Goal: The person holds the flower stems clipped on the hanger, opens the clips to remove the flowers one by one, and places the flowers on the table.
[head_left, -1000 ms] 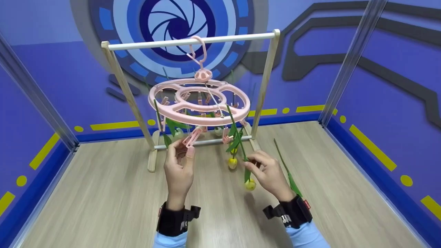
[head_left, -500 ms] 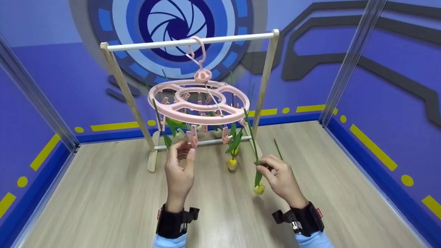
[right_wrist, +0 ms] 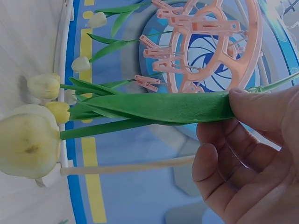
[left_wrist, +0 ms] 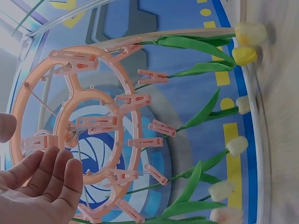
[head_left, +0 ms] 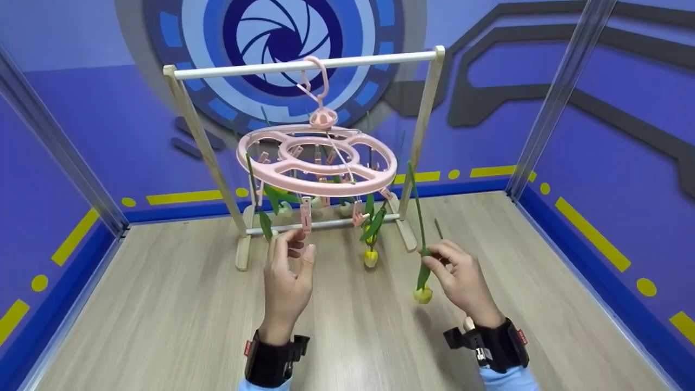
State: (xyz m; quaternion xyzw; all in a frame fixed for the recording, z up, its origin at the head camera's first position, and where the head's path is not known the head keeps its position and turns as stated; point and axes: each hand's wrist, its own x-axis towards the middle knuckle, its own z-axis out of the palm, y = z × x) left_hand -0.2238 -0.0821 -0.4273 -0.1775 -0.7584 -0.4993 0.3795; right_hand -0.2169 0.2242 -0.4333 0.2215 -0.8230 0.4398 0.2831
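Observation:
My right hand (head_left: 464, 279) pinches the stem and leaf of a pale yellow tulip (head_left: 423, 295), its bloom hanging down and its stem pointing up, to the right of the pink round clip hanger (head_left: 326, 188). In the right wrist view, the thumb presses the long green leaf (right_wrist: 163, 108) against the fingers. My left hand (head_left: 286, 282) holds nothing; its fingers are relaxed with the thumb apart, just under the front pink clip (head_left: 307, 215). That clip hangs straight down from the ring. Other tulips hang bloom-down from clips, such as a yellow one (head_left: 371, 258) and a white one (left_wrist: 237, 145).
The hanger hooks over the white top bar (head_left: 233, 71) of a wooden stand (head_left: 426, 119) near the back wall. Another green stem (head_left: 438, 228) lies on the table (head_left: 163, 315) behind my right hand, partly hidden by it. Panel walls enclose the back and sides.
My right hand has moved right, carrying the tulip away from the hanger. My left hand has let go of the front clip, which swung from tilted to vertical, and lowered slightly.

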